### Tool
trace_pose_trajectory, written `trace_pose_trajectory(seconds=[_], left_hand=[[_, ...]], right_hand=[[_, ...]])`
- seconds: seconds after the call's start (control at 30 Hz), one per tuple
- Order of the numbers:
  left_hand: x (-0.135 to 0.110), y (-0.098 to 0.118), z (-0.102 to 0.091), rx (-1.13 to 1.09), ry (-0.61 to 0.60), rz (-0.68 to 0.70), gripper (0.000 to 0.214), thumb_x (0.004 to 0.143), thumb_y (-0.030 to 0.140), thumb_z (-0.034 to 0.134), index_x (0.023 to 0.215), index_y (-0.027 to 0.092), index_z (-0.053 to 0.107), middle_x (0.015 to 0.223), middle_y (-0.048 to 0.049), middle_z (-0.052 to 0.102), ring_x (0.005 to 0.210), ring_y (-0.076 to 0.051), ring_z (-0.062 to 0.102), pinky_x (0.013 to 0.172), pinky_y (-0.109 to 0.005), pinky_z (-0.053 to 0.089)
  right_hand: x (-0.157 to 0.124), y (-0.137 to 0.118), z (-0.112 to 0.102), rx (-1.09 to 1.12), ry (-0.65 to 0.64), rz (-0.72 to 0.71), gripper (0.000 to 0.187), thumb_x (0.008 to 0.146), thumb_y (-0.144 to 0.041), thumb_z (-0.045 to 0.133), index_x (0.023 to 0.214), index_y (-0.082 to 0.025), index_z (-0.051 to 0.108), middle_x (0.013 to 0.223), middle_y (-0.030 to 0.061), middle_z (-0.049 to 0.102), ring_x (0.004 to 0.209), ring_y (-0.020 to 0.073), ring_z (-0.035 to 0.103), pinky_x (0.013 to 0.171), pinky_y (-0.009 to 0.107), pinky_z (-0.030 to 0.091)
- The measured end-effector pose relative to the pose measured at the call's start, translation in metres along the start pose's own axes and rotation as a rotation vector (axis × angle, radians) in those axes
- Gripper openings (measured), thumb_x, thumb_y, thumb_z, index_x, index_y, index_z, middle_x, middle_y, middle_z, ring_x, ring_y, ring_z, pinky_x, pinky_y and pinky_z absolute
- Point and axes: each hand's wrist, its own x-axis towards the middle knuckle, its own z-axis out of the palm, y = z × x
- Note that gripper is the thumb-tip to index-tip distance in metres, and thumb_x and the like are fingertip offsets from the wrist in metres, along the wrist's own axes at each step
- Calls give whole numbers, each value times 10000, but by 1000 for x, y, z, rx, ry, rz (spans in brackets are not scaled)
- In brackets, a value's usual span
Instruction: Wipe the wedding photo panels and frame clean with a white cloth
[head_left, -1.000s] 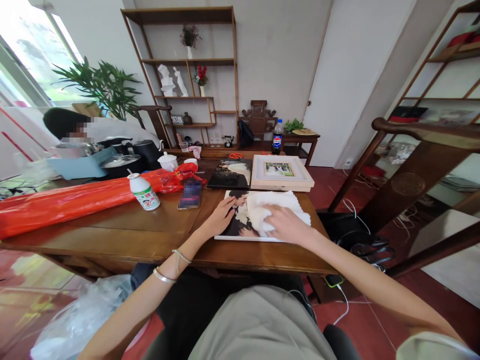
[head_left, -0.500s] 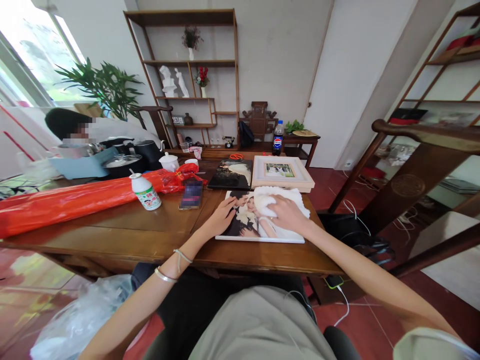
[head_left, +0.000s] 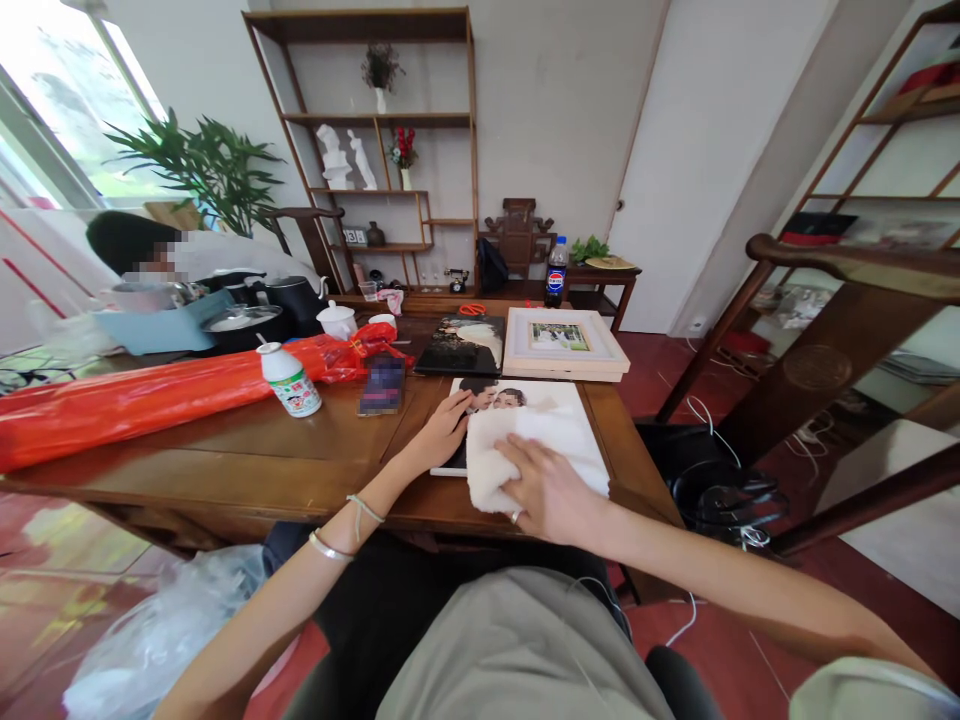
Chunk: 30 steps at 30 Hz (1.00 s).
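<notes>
Cloth, white, fluffy, folded, lies over flat rectangular white-edged photo panel, overhanging near edge. Right hand on top, fingers partly spread, slightly bent; can't tell if they grip it. Left hand: fingers extended on panel's left side, holding nothing. Panel flat on brown wooden worktop.
</notes>
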Motion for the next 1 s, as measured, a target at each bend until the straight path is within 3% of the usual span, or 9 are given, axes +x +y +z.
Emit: trace_pose_trajectory(seconds=[0.2, 0.3, 0.4, 0.6, 0.73, 0.9, 1.0], left_hand=[[1, -6, 5, -4, 37, -2, 421, 891, 269, 351, 1279, 145, 453, 1368, -131, 425, 1298, -229, 348, 1092, -440, 251], [2, -10, 8, -27, 46, -1, 415, 903, 265, 318, 1274, 148, 463, 1368, -127, 426, 1293, -224, 357, 1095, -436, 249], [2, -11, 5, -71, 29, 14, 416, 908, 273, 312, 1271, 152, 475, 1370, -129, 425, 1293, -230, 356, 1092, -427, 266], [0, -12, -4, -125, -11, 77, 414, 882, 291, 402, 1270, 177, 493, 1358, -115, 448, 1297, -244, 348, 1078, -424, 297], [0, -19, -1, -128, 1, 76, 430, 866, 273, 418, 1279, 170, 478, 1367, -120, 437, 1293, -249, 356, 1070, -438, 306], [2, -17, 2, -91, 1, 95, 399, 839, 267, 479, 1228, 189, 524, 1342, -92, 469, 1299, -249, 344, 1092, -417, 281], [3, -8, 1, -97, 20, 89, 348, 879, 225, 387, 1185, 190, 548, 1321, -79, 487, 1276, -233, 379, 1089, -413, 291]], right_hand=[[46, 47, -5, -106, -43, 252, 296, 840, -325, 485, 1007, -139, 643, 1152, 172, 539, 1020, 283, 514, 817, 378, 436], [62, 56, -5, -179, -65, 323, 366, 882, -386, 404, 1027, -145, 639, 1078, 166, 562, 957, 283, 532, 741, 363, 453], [63, 38, -2, -208, -61, 276, 362, 877, -393, 404, 974, -153, 657, 1013, 169, 571, 932, 299, 531, 706, 380, 453], [46, -34, 2, -278, -44, 90, 280, 816, -302, 478, 930, -128, 666, 1124, 259, 526, 963, 381, 511, 652, 454, 450], [45, -48, -1, -276, -44, 54, 254, 799, -275, 495, 899, -115, 665, 1115, 268, 538, 962, 380, 518, 644, 446, 453], [61, -9, -6, -127, -33, 169, 258, 821, -322, 485, 907, -161, 666, 935, 152, 618, 835, 282, 567, 621, 346, 442], [79, 29, -9, -84, -38, 270, 314, 862, -333, 420, 954, -146, 656, 953, 149, 641, 863, 277, 583, 678, 338, 432]])
